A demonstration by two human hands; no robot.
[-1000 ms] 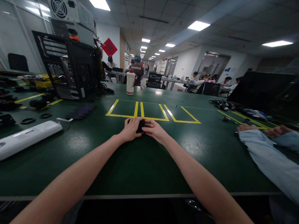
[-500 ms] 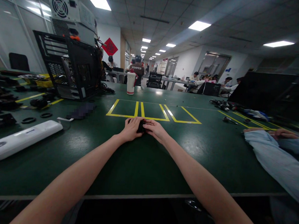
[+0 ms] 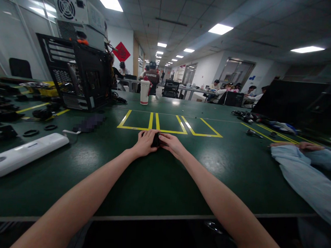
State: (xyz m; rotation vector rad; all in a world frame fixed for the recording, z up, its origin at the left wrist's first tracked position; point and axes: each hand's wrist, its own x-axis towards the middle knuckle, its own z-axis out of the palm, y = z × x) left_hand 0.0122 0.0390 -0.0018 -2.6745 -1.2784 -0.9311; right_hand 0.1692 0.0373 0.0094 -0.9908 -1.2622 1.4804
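Note:
Between my hands is a small black object (image 3: 156,139), mostly covered by fingers; what it is I cannot make out. My left hand (image 3: 146,143) is wrapped round its left side, fingers over the top and thumb below. From the right, my right hand (image 3: 172,144) pinches its edge with fingertips and thumb. Both hands are low over the green table (image 3: 156,183), just in front of the yellow tape outlines (image 3: 170,131).
A white and red cup (image 3: 145,93) stands beyond the tape. On the left are a black computer case (image 3: 84,74), a white elongated device (image 3: 26,154) and black rings (image 3: 31,133). A person's sleeved arm (image 3: 300,166) rests at the right, near cables (image 3: 246,116).
My right hand's fingers have shifted very slightly on the black object. My left hand shows no clear movement.

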